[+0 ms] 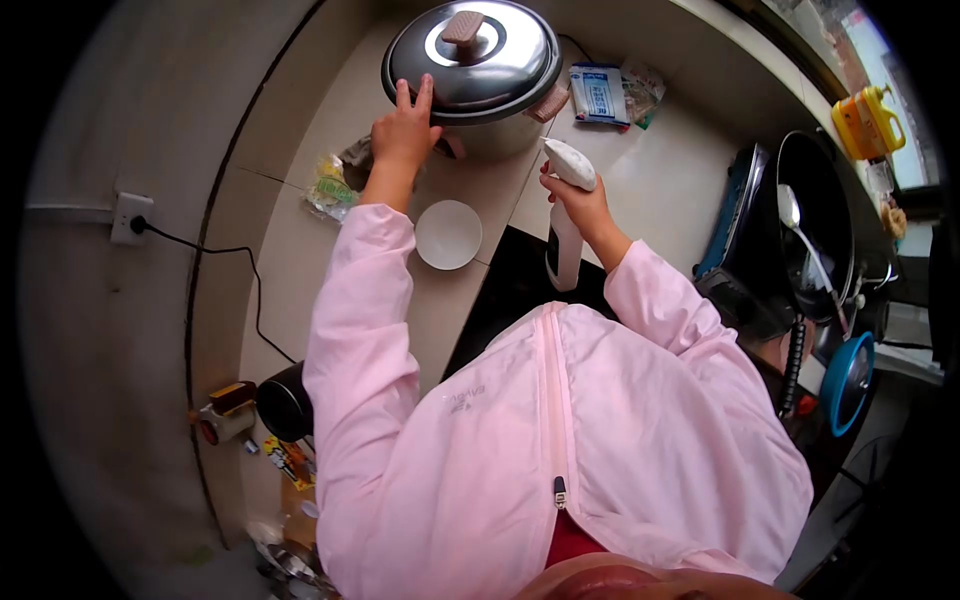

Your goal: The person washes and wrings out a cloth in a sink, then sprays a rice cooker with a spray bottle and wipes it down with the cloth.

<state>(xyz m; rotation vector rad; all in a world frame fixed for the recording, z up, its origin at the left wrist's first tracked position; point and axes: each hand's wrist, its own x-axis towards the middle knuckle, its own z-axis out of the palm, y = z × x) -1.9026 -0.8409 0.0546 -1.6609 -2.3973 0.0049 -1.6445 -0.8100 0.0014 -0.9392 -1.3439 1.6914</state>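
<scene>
A large pot with a shiny lid and a brown knob stands at the top middle. My left hand rests against the near left edge of the lid, two fingers stretched out and holding nothing. My right hand, right of the pot, is closed round a white, speckled, elongated object with a pointed tip. A long pale piece shows below that hand; whether it is the same object I cannot tell. A white bowl sits on the counter between my forearms.
Food packets lie right of the pot; a plastic bag lies to its left. At right, a black wok with a metal spoon sits over a stove. A cord runs from the wall socket.
</scene>
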